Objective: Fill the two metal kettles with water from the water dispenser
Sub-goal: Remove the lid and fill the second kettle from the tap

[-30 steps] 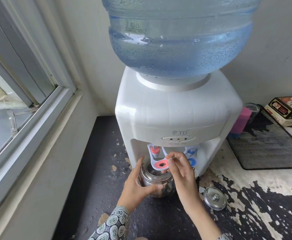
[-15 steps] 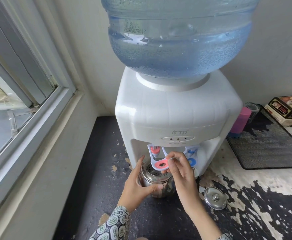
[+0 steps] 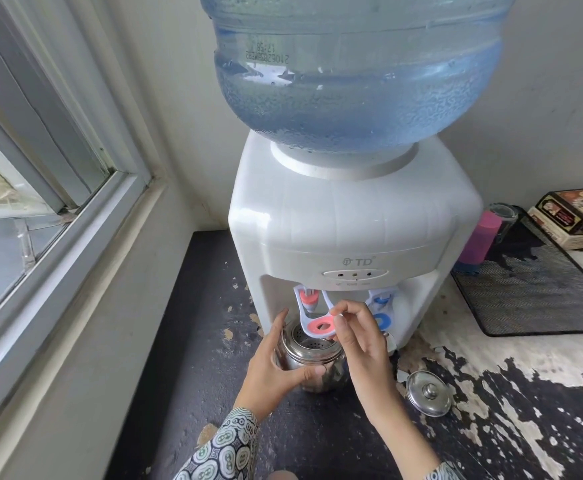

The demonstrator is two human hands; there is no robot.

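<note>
Under the dispenser's (image 3: 352, 237) red tap lever (image 3: 319, 325), pinched by the right hand (image 3: 362, 344), sits the kettle (image 3: 309, 358), clasped by the left hand (image 3: 276, 368), its lid (image 3: 428, 393) lying at four o'clock.

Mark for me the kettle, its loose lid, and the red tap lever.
kettle (image 3: 309, 348): head view, strainer inside its open mouth.
lid (image 3: 428, 393): head view, knob on top.
red tap lever (image 3: 323, 324): head view, pink ring pad.

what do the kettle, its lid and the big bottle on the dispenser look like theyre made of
Kettle: polished metal, likely stainless steel, with mirror-like reflections. Lid: the same shiny metal, with a knob. Bottle: clear blue-tinted plastic, probably; ribbed, water visible inside.
</note>
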